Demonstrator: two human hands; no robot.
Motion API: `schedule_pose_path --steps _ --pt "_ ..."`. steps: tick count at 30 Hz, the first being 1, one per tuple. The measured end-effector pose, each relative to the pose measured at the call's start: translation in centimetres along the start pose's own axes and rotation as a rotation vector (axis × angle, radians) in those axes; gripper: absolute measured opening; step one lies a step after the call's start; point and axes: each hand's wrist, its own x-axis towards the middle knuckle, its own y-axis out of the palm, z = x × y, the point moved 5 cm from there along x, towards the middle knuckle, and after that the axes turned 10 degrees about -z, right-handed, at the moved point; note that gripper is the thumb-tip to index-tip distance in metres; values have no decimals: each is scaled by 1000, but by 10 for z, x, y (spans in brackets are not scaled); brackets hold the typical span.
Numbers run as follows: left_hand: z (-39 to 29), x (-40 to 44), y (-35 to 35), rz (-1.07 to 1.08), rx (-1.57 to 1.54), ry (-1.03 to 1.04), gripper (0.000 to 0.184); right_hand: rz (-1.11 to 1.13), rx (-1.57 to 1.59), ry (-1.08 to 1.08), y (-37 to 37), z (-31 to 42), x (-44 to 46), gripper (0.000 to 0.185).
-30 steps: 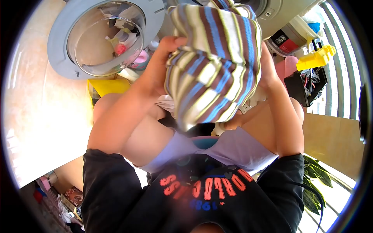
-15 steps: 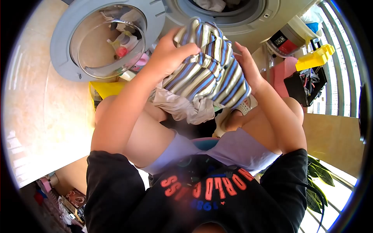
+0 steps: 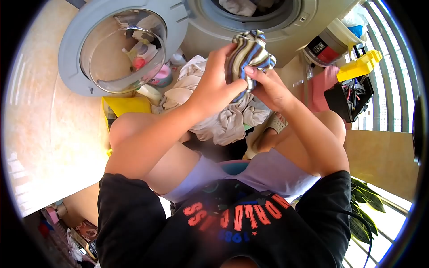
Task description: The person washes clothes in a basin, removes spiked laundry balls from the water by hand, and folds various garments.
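Observation:
A striped cloth [image 3: 246, 56] in brown, cream and blue is bunched into a small bundle between my hands. My left hand [image 3: 219, 80] grips its left side, thumb and fingers wrapped round it. On the right side, my right hand [image 3: 269, 87] presses the cloth with the thumb on top. Pale crumpled laundry [image 3: 223, 123] lies in a heap below and behind the hands. Beyond them is the front-loading washing machine [image 3: 286, 44], with light fabric [image 3: 239, 6] inside its drum. Its round door [image 3: 71, 58] hangs open at the left.
Bottles [image 3: 161, 77] stand beneath the door, near a yellow bag [image 3: 129, 105]. At the right are a white bucket [image 3: 319, 49], a pink container [image 3: 322, 89], and a black toolbox [image 3: 335, 100] with a yellow tray [image 3: 359, 66]. My bent legs frame the laundry.
The striped cloth has been gathered from a wide, loose spread into a compact bundle. My hands have come closer together, uncovering more of the pale laundry and the machine's opening.

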Motion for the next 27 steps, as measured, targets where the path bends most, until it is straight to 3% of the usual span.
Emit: schedule_pose_path --steps 2,4,6,8,10,13,16,18,19,21,22,23,26,27 --pt "-6 -1 -4 106 -223 -254 58 -92 88 23 -6 9 0 44" --pt "-8 18 -23 152 -70 -313 47 -125 -61 -14 -19 11 8 40" --pt "1 32 -45 37 42 -230 37 -120 -400 -87 -29 8 15 40" --pt "2 42 -62 -41 85 -167 36 182 -719 -175 -16 -2 3 44" --pt "-1 44 -65 -11 48 -226 32 480 -1022 -44 3 -27 -17 50" --pt "-13 42 -60 66 -9 -265 28 872 -994 300 11 -89 -54 57" --pt "-13 37 -54 131 43 -227 27 895 -977 416 8 -103 -64 58" --pt "-17 40 -55 77 16 -193 26 851 -1217 487 -25 -103 -22 55" --pt "-19 41 -57 51 4 -177 26 413 -1292 -36 -56 -76 10 50" --pt "-13 42 -68 -40 -6 -157 26 -90 -381 1 -80 -2 59 60" --pt "-14 42 -71 -53 0 -169 26 -149 -186 -169 -62 40 48 78" --pt "-17 42 -75 -68 3 -182 26 -295 -113 -78 -87 44 53 91" --pt "-6 45 -80 -24 4 -192 25 -311 -874 174 -101 17 31 93" --pt "0 45 -80 -2 1 -193 25 -132 -1183 140 -111 -9 40 88"
